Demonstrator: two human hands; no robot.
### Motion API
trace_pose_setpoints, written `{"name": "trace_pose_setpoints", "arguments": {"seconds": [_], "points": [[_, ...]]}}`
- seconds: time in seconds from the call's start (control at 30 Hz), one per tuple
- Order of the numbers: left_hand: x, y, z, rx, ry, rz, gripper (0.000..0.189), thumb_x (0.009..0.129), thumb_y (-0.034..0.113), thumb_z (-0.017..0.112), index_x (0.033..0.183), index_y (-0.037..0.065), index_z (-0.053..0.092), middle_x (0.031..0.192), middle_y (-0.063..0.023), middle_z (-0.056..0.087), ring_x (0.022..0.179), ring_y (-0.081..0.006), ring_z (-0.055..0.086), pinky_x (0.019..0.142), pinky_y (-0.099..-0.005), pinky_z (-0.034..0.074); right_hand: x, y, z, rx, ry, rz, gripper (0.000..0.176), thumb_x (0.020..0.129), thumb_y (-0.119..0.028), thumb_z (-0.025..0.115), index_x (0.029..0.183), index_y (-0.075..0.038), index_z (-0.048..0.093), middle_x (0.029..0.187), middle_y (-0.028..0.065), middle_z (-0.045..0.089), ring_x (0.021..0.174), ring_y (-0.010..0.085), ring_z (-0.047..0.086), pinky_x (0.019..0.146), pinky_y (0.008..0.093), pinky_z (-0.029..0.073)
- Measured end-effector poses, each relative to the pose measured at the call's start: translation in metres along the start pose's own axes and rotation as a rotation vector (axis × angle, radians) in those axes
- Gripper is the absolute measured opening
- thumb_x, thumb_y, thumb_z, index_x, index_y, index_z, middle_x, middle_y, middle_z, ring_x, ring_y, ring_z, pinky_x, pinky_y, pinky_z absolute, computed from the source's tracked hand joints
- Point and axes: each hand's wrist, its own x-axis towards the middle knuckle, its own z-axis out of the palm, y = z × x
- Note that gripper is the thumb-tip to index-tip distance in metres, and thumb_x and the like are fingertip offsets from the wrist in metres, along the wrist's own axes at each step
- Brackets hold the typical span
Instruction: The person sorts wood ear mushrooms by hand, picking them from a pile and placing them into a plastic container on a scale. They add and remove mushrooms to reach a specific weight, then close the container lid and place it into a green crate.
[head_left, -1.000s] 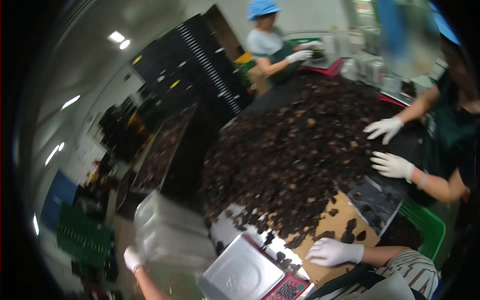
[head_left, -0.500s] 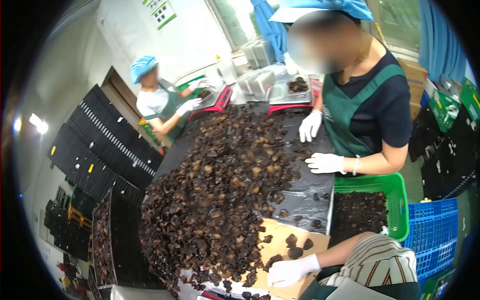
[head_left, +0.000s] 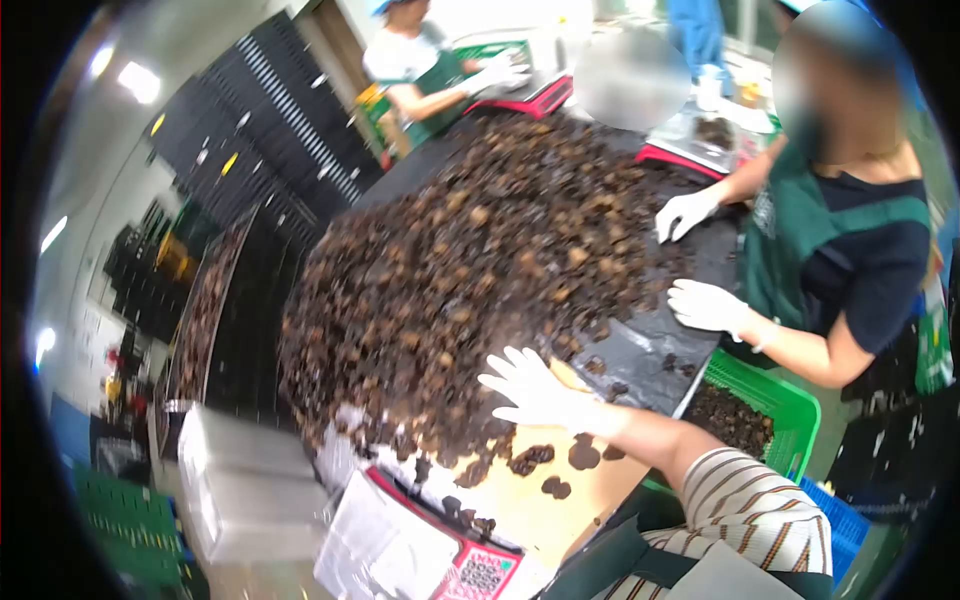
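Observation:
My right hand (head_left: pixel 545 393), in a white glove, reaches in from the lower right with its fingers spread over the near edge of a wide heap of dark brown, mushroom-like pieces (head_left: pixel 440 270). Nothing shows in its grip. Just below it, a tan cardboard sheet (head_left: pixel 530 505) bears several loose dark pieces (head_left: pixel 584 452). Closer to me stands a scale with a red edge (head_left: pixel 420 510), a clear plastic sheet and a printed code on its front. My left hand is out of view.
Across the table, one co-worker's gloved hands (head_left: pixel 705 305) rest by the heap; another's gloved hands (head_left: pixel 500 72) are at a red scale (head_left: pixel 525 100). A green basket (head_left: pixel 795 420) of dark pieces stands at the right. Clear plastic containers (head_left: pixel 245 480) stand lower left, near black crates (head_left: pixel 270 110).
My right hand has moved from the cardboard up to the heap's edge, its fingers now spread. The view has swung left and down, bringing the near scale and plastic containers in.

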Motion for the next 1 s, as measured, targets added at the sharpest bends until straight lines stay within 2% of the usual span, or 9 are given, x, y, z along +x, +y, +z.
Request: {"name": "trace_pose_setpoints", "arguments": {"seconds": [0.17, 0.23, 0.27, 0.37, 0.5, 0.53, 0.6, 0.77, 1.0], "points": [[-0.02, 0.085, -0.013, -0.206, -0.006, -0.182, 0.047, 0.084, 0.019, 0.072, 0.124, 0.0, 0.054, 0.113, -0.0181, 0.059, 0.101, -0.0261, 0.058, 0.087, -0.0344, 0.048, -0.065, -0.001, 0.001, 0.116, -0.269, -0.322, 0.058, 0.086, -0.044, 0.059, 0.136, -0.015, 0.051, 0.148, 0.0199, 0.034, 0.138, 0.044, 0.026, 0.113, 0.058, 0.015], [-0.043, 0.118, 0.008, -0.375, -0.222, -0.397, 0.041, 0.086, 0.019, 0.07, 0.12, 0.001, 0.057, 0.107, -0.0169, 0.061, 0.097, -0.0283, 0.058, 0.087, -0.0365, 0.048, -0.093, -0.004, -0.013, 0.148, -0.178, -0.385, 0.044, 0.084, -0.04, 0.063, 0.12, -0.015, 0.063, 0.128, 0.0115, 0.057, 0.131, 0.0377, 0.04, 0.111, 0.0553, 0.023], [-0.049, 0.127, 0.025, -0.249, -0.228, -0.064, 0.038, 0.086, 0.018, 0.07, 0.118, 0.0, 0.057, 0.107, -0.0174, 0.061, 0.099, -0.031, 0.058, 0.09, -0.0396, 0.046, -0.095, -0.003, -0.023, 0.24, -0.18, -0.379, 0.036, 0.082, -0.036, 0.065, 0.11, -0.014, 0.066, 0.115, 0.0094, 0.061, 0.124, 0.0349, 0.045, 0.108, 0.0528, 0.029], [-0.028, 0.185, 0.078, -0.526, -0.3, 0.248, 0.04, 0.087, 0.02, 0.066, 0.122, 0.003, 0.056, 0.115, -0.0207, 0.058, 0.109, -0.0371, 0.054, 0.098, -0.0441, 0.041, -0.077, 0.005, -0.049, 0.407, -0.175, -0.213, 0.015, 0.078, -0.024, 0.068, 0.085, -0.01, 0.067, 0.083, 0.0059, 0.065, 0.1, 0.0291, 0.057, 0.09, 0.0461, 0.041], [-0.008, 0.212, 0.17, -0.221, -0.262, 0.246, 0.057, 0.088, 0.032, 0.063, 0.137, 0.007, 0.047, 0.142, -0.031, 0.036, 0.128, -0.0497, 0.035, 0.109, -0.0553, 0.027, -0.045, 0.018, -0.029, 0.15, 0.128, -0.175, 0.044, 0.084, -0.031, 0.065, 0.123, -0.013, 0.061, 0.132, 0.0181, 0.053, 0.122, 0.0409, 0.045, 0.103, 0.0516, 0.035], [-0.009, 0.215, 0.187, -0.133, -0.295, 0.28, 0.057, 0.089, 0.035, 0.062, 0.137, 0.007, 0.048, 0.142, -0.0313, 0.035, 0.127, -0.0508, 0.035, 0.108, -0.0567, 0.027, -0.044, 0.019, -0.016, 0.076, -0.042, -0.133, 0.06, 0.085, -0.041, 0.062, 0.139, -0.017, 0.048, 0.149, 0.0194, 0.035, 0.132, 0.048, 0.032, 0.109, 0.0557, 0.025], [-0.009, 0.224, 0.187, 0.099, -0.372, 0.484, 0.055, 0.089, 0.042, 0.058, 0.132, 0.008, 0.054, 0.14, -0.0325, 0.038, 0.126, -0.0523, 0.038, 0.106, -0.0589, 0.031, -0.056, 0.016, -0.006, 0.083, -0.128, -0.265, 0.063, 0.084, -0.046, 0.062, 0.139, -0.018, 0.047, 0.149, 0.0168, 0.035, 0.133, 0.0503, 0.032, 0.11, 0.0599, 0.024], [-0.055, 0.193, 0.184, -0.409, -0.384, 0.621, 0.042, 0.08, 0.02, 0.072, 0.119, 0.008, 0.061, 0.136, -0.0253, 0.046, 0.123, -0.0436, 0.044, 0.101, -0.0524, 0.038, -0.103, 0.02, -0.035, 0.165, -0.297, -0.517, 0.034, 0.081, -0.039, 0.068, 0.11, -0.02, 0.066, 0.135, 0.008, 0.052, 0.131, 0.0397, 0.04, 0.107, 0.0602, 0.028], [-0.069, 0.188, 0.138, -0.379, -0.587, 0.232, 0.06, 0.075, 0.023, 0.079, 0.126, 0.006, 0.053, 0.122, -0.0229, 0.053, 0.11, -0.0414, 0.052, 0.094, -0.0471, 0.044, -0.131, 0.049, -0.068, 0.365, 0.002, -0.109, 0.033, 0.069, -0.02, 0.076, 0.099, -0.011, 0.065, 0.113, 0.0077, 0.059, 0.109, 0.0299, 0.053, 0.096, 0.0438, 0.039]]}}
